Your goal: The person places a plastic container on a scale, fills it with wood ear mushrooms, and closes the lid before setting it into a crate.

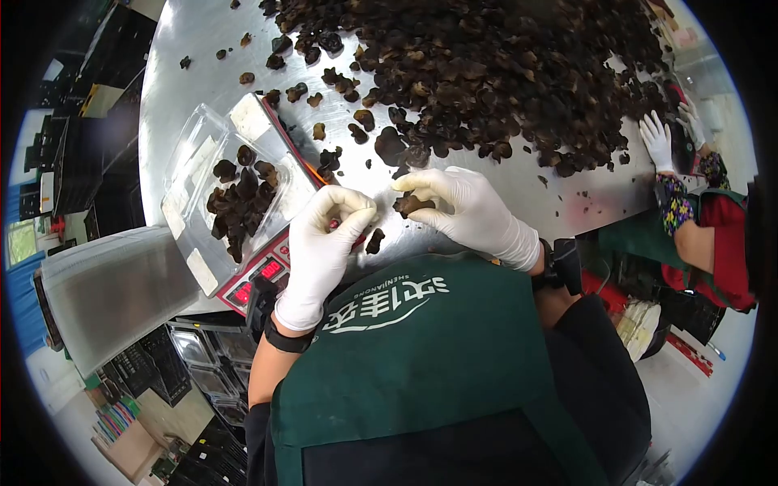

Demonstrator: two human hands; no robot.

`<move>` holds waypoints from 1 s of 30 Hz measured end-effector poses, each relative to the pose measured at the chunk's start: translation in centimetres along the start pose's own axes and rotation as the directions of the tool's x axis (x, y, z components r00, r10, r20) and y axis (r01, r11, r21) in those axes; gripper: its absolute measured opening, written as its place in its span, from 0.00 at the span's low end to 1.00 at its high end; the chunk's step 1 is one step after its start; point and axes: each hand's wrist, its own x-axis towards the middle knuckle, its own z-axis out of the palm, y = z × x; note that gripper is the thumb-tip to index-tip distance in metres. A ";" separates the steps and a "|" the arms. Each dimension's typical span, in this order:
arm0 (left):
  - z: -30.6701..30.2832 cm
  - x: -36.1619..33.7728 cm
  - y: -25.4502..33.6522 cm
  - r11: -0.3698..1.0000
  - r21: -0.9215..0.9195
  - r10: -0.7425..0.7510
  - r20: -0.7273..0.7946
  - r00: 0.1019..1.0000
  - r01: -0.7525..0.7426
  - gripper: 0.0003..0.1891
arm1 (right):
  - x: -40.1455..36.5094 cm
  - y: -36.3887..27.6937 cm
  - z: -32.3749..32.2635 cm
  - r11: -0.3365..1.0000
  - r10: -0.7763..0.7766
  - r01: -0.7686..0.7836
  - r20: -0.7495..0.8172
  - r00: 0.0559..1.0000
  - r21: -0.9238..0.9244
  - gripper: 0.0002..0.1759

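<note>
Two white-gloved hands meet near the center of the frame: the left hand (316, 243) has its thumb and fingertips pinched together, though whether a scrap is between them cannot be told, and the right hand (470, 202) holds a crinkled brown wood ear piece (410, 206) between thumb and fingers. The piece looks soft and thin-edged, so a light fingertip grip should suit it, with the left fingers meeting it at one small spot rather than squeezing the whole; keeping both wrists off the scale would likely leave its reading undisturbed. From left to right, a stack of clear, cloudy-looking plastic containers (121, 283) leans at the lower left. Beside it, left of center, an open clear plastic tray (183, 168) sits on a red digital scale (261, 273), holding a loose cluster of dark wood ears (243, 202); the scale's lit red digits are too blurred to read. Between the hands, one small dark piece (375, 240) lies on the metal table (194, 40). A broad wood ear heap (502, 73) covers the upper middle and right, where a co-worker's gloved hand (657, 141) rests near its edge.
</note>
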 end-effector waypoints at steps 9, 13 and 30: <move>-5.5 -6.5 1.3 0.726 0.688 -0.061 0.070 0.996 -0.004 0.12 | -2.4 8.1 -3.8 0.937 0.171 -0.266 -0.366 0.915 -0.225 0.15; -5.9 -7.9 1.5 0.706 0.699 -0.132 -0.029 0.991 0.115 0.16 | 0.3 11.1 -6.3 0.835 0.094 -0.368 -0.551 0.829 -0.410 0.29; -9.2 -8.7 3.0 0.742 0.668 0.390 -0.363 0.846 -0.056 0.10 | 7.2 16.7 -7.7 0.905 0.414 -0.340 -0.349 0.841 0.256 0.10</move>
